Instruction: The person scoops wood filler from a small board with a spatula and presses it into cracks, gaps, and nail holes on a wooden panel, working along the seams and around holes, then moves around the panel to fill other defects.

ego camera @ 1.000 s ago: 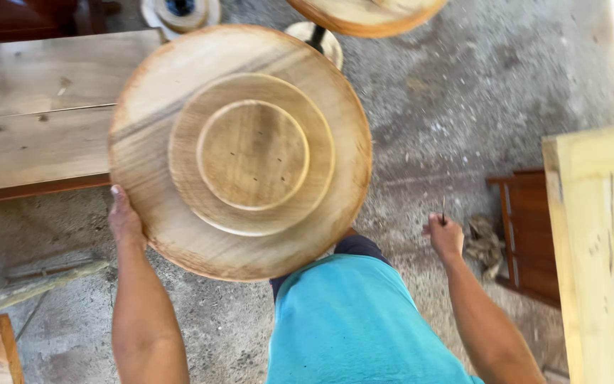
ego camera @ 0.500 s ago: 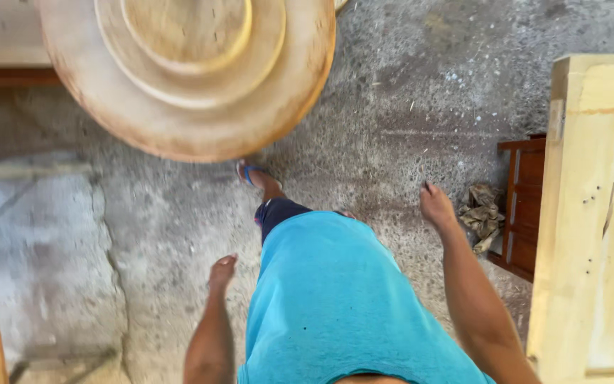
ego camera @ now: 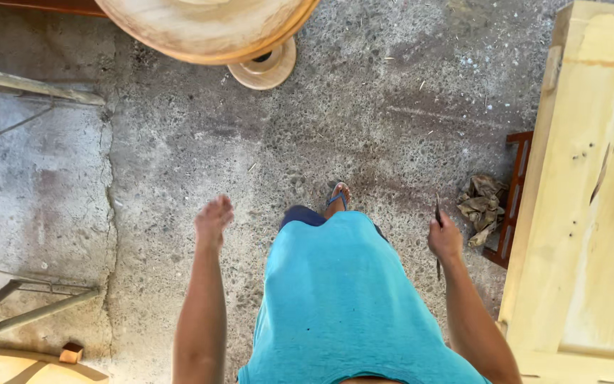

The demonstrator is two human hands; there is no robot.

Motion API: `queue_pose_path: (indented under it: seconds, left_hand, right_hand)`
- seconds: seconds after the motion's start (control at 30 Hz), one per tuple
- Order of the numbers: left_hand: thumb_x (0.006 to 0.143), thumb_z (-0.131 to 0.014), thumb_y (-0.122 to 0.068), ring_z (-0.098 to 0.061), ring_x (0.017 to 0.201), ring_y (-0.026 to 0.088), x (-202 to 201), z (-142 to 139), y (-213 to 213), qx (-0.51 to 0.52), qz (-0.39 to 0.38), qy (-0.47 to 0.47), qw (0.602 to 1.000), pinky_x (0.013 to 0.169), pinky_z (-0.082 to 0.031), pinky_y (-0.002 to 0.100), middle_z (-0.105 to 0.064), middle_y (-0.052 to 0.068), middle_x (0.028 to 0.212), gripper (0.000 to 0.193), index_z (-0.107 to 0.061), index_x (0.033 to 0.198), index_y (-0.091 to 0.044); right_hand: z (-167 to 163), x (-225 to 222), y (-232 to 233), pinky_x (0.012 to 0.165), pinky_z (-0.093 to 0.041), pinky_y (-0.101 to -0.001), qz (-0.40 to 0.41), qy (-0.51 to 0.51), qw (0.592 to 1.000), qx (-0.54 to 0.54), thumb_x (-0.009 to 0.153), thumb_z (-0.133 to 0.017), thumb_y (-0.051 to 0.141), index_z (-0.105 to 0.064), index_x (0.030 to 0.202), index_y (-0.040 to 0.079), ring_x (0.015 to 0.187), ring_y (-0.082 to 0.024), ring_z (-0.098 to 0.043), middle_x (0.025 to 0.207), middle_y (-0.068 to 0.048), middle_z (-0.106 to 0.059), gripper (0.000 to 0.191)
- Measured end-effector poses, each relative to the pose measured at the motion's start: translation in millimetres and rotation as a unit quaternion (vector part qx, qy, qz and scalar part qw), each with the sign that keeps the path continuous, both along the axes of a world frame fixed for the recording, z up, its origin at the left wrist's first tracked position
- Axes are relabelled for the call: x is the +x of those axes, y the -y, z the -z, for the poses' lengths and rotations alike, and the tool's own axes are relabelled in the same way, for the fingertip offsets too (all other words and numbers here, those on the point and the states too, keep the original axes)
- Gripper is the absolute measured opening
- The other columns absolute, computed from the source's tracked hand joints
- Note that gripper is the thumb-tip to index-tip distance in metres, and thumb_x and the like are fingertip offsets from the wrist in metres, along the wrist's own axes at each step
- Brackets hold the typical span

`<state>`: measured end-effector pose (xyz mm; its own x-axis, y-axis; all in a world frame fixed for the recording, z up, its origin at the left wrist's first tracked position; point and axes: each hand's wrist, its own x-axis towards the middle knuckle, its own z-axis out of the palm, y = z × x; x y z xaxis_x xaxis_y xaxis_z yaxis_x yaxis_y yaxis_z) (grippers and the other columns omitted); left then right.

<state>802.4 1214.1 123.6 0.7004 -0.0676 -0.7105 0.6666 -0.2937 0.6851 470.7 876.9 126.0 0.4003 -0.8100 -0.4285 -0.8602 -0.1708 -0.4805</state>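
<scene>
Head view, right hand (ego camera: pixel 445 240) gripping thin tool (ego camera: pixel 437 213)

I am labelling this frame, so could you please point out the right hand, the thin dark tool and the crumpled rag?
right hand (ego camera: pixel 445 240), head view, back of the hand.
thin dark tool (ego camera: pixel 437 208), head view, upper tip.
crumpled rag (ego camera: pixel 482 204), head view, middle folds.

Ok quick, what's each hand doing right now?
Left hand: open, empty, swinging free above the concrete floor.
Right hand: closed around a thin dark tool.
</scene>
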Motion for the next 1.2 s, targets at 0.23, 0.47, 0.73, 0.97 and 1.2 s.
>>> queue_pose_path:
  seconds: [0.23, 0.47, 0.73, 0.97, 1.2]
  left_hand:
    - [0.090, -0.057, -0.019, -0.071, 0.102, 0.028, -50, 20, -41, 0.274, 0.304, 0.245, 0.879, 0.089, -0.058, 0.043, -0.074, 0.012, 0.114, 0.032, -0.071, 0.119, -0.018]
    - [0.086, -0.056, -0.014, -0.068, 0.116, 0.029, -223, 69, -126, 0.350, 0.460, 0.107, 0.809, 0.101, -0.053, 0.046, -0.072, 0.010, 0.121, 0.032, -0.076, 0.109, -0.025]
    - [0.080, -0.076, -0.030, -0.069, 0.110, 0.041, -317, 70, -162, 0.429, 0.497, 0.038, 0.753, 0.095, -0.058, 0.049, -0.072, 0.022, 0.112, 0.037, -0.070, 0.106, -0.004]
    - [0.097, -0.055, -0.058, -0.068, 0.112, 0.042, -327, 40, -18, 0.415, 0.480, 0.165, 0.756, 0.097, -0.054, 0.052, -0.072, 0.022, 0.115, 0.054, -0.074, 0.106, -0.009]
    - [0.090, -0.064, -0.019, -0.069, 0.096, 0.042, -377, 42, 142, 0.132, 0.458, 0.491, 0.729, 0.081, -0.055, 0.053, -0.073, 0.020, 0.104, 0.027, -0.071, 0.115, -0.015]
  right_hand:
    - [13, -121, -85, 0.072, -0.054, -0.0465, 0.099, 0.003, 0.995, -0.009, 0.100, -0.058, 0.029, -0.069, 0.120, 0.011, 0.077, -0.032, -0.072, 0.084, -0.016, -0.072, 0.029]
    - [22, -202, -116, 0.066, -0.054, -0.0423, 0.167, 0.033, 0.985, -0.015, 0.097, -0.060, 0.031, -0.067, 0.132, 0.015, 0.069, -0.024, -0.070, 0.076, -0.012, -0.071, 0.039]
    - [17, -266, -70, 0.070, -0.053, -0.0417, 0.161, 0.146, 0.971, -0.104, 0.104, -0.058, 0.022, -0.070, 0.128, 0.006, 0.073, -0.026, -0.067, 0.084, -0.017, -0.069, 0.031]
    - [4, -378, -1, 0.070, -0.056, -0.0378, 0.184, 0.164, 0.953, -0.174, 0.103, -0.060, 0.022, -0.068, 0.130, 0.005, 0.072, -0.021, -0.070, 0.097, -0.012, -0.071, 0.033]
    - [-5, -505, 70, 0.065, -0.055, -0.0350, 0.284, 0.173, 0.932, -0.144, 0.102, -0.063, 0.020, -0.064, 0.143, 0.007, 0.073, -0.018, -0.068, 0.091, -0.010, -0.072, 0.043]
